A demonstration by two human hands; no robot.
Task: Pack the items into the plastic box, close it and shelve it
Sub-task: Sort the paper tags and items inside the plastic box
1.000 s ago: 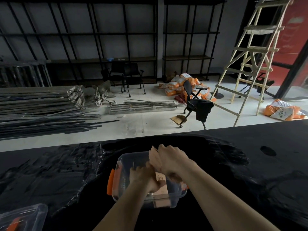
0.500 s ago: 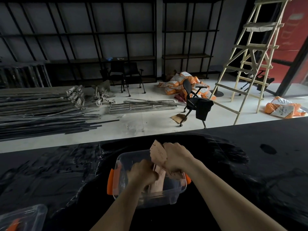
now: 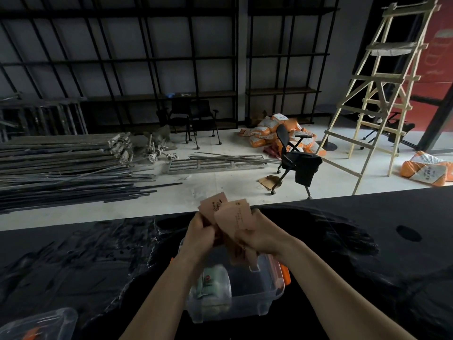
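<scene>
A clear plastic box (image 3: 255,304) with orange side latches stands open on the black-covered table (image 3: 367,241) in front of me. Inside it on the left lies a pale green roll (image 3: 213,283). Both hands are raised above the box's far edge and hold a bunch of tan paper tags (image 3: 232,217), fanned upward. My left hand (image 3: 199,233) grips the left of the bunch and my right hand (image 3: 263,233) grips the right. More tags hang down from the hands into the box.
A second clear lid or box (image 3: 36,325) with orange parts lies at the table's lower left corner. Beyond the table are a black office chair (image 3: 297,163), a wooden ladder (image 3: 375,94), stacked metal bars (image 3: 61,168), orange sacks (image 3: 269,131) and dark shelving (image 3: 171,57).
Both hands have risen out of the box, lifting the tags and fanning them above its far edge. The green roll inside has become visible.
</scene>
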